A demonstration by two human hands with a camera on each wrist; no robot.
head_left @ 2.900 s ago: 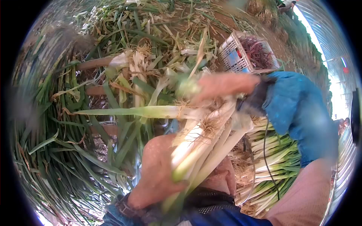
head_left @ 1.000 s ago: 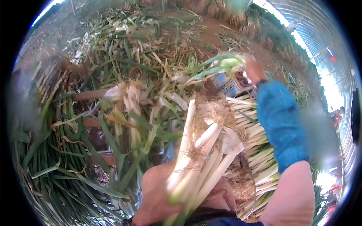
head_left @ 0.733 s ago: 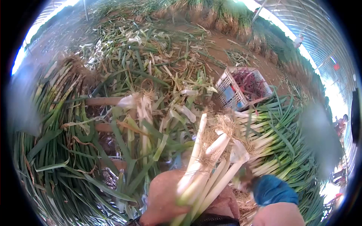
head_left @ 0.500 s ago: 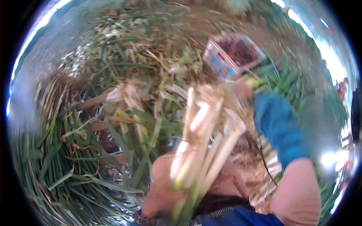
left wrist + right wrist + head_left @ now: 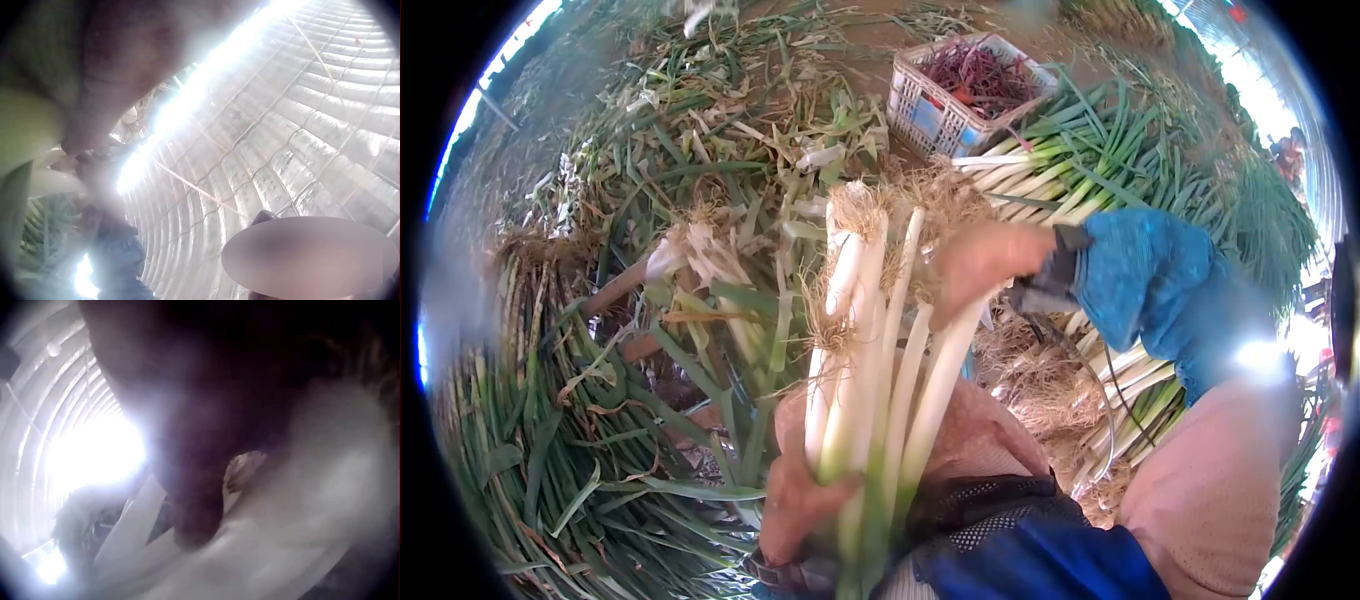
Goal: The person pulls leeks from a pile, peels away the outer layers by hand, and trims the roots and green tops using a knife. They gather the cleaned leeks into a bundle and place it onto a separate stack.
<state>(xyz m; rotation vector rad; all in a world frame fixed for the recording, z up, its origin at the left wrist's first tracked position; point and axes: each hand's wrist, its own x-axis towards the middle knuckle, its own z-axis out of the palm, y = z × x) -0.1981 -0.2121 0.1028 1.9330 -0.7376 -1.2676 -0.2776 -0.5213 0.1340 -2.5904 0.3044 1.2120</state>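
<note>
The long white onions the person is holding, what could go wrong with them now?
Maybe one could slip out: the left hand grips the long white onions low, near the green part, and their tops spread apart.

One might also bend or snap if the right hand, up by the root ends, pushes too hard.

And the stringy roots lie across neighbouring stalks, so they might tangle.

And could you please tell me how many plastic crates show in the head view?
1: the white plastic crate on the ground beyond the right hand, holding reddish-purple strands, next to the laid-out green onions. Others may be hidden behind the heaps.
</note>
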